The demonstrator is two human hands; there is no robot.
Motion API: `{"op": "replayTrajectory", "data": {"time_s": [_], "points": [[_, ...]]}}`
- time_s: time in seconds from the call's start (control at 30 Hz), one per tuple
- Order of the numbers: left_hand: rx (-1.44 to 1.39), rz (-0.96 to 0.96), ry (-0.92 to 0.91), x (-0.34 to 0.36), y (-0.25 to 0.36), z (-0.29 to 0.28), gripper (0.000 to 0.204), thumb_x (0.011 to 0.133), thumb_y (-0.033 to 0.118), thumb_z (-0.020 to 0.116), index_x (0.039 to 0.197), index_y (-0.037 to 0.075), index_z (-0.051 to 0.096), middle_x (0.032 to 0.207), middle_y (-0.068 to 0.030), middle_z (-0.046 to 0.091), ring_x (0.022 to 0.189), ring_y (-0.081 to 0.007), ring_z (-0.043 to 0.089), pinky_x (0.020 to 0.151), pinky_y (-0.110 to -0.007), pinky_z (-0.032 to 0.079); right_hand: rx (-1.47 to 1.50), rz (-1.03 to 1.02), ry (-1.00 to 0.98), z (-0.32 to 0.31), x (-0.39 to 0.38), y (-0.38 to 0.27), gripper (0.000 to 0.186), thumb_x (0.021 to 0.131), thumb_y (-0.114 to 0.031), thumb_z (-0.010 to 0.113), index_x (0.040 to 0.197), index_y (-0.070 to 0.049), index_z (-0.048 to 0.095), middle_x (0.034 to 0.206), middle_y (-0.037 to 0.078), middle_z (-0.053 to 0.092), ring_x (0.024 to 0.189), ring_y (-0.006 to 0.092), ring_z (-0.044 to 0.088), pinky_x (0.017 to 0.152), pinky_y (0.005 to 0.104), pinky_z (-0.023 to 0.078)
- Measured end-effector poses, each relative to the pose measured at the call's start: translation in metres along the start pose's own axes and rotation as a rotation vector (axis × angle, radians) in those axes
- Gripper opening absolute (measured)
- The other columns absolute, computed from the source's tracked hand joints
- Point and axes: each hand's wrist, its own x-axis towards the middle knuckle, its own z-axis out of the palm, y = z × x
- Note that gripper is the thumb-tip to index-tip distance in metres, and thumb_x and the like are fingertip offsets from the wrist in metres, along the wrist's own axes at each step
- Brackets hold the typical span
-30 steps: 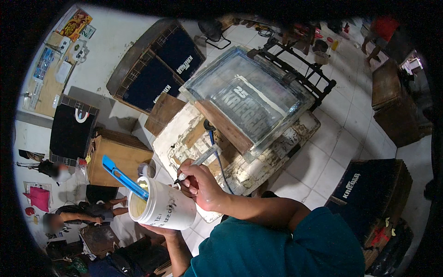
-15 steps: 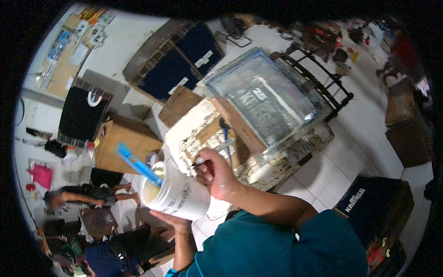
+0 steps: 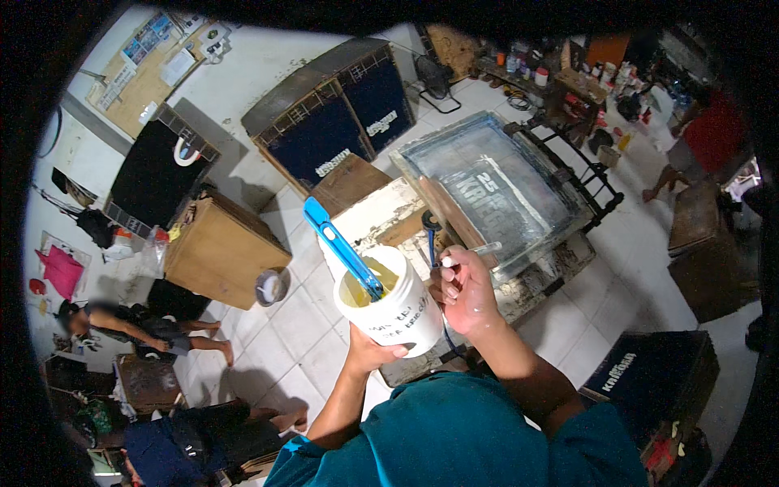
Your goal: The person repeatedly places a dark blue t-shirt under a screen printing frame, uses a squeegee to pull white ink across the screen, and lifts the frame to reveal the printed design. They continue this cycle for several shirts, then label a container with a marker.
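My left hand (image 3: 367,349) grips a white plastic tub (image 3: 406,312) from beneath and the side, tilted so that its mouth faces up and left. Yellowish matter coats the inside, and a blue slotted-handled tool (image 3: 339,243) stands in it, its lower end hidden. Close to the tub's right side, my right hand (image 3: 469,296) is closed on a slim pale tube (image 3: 489,248); the fingers cover its middle, and its kind is unclear. Beyond it lies a framed printing screen (image 3: 495,191) on a worn, paint-spotted table (image 3: 369,215). A blue-handled tool (image 3: 431,235) with a round black end rests there.
Dark speaker-like cabinets (image 3: 329,122) stand at the back. A wooden box (image 3: 223,252) and a small bucket (image 3: 272,286) are at left. Another person (image 3: 146,333) sits on the left, a second in red (image 3: 714,134) at far right. A dark case (image 3: 657,373) sits at right.
The tub and both hands have shifted right in the picture, and the tub is more upright. The view has swung, so the screen and table appear farther right.
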Motion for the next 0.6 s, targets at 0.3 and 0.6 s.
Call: {"op": "replayTrajectory", "data": {"time_s": [0.3, 0.6], "points": [[0.061, -0.008, 0.034, -0.029, -0.063, -0.055, 0.092, 0.062, 0.008, 0.095, 0.138, -0.001, 0.043, 0.127, -0.013, 0.064, 0.117, -0.0203, 0.064, 0.104, -0.037, 0.05, -0.173, -0.186, 0.191, -0.063, -0.076, 0.018, 0.01, 0.098, -0.023, 0.064, 0.094, -0.014, 0.062, 0.063, -0.006, 0.046, 0.053, 0.0076, 0.039, 0.05, 0.0256, 0.031], [0.42, 0.067, 0.128, -0.056, -0.209, -0.093, 0.11, 0.057, 0.019, 0.097, 0.148, 0.0, 0.038, 0.14, -0.0206, 0.044, 0.136, -0.0347, 0.045, 0.117, -0.042, 0.035, -0.379, -0.144, 0.292, -0.088, -0.099, 0.038, 0.011, 0.098, -0.021, 0.066, 0.095, -0.018, 0.056, 0.071, -0.006, 0.051, 0.055, 0.0062, 0.044, 0.05, 0.0243, 0.035]]}}
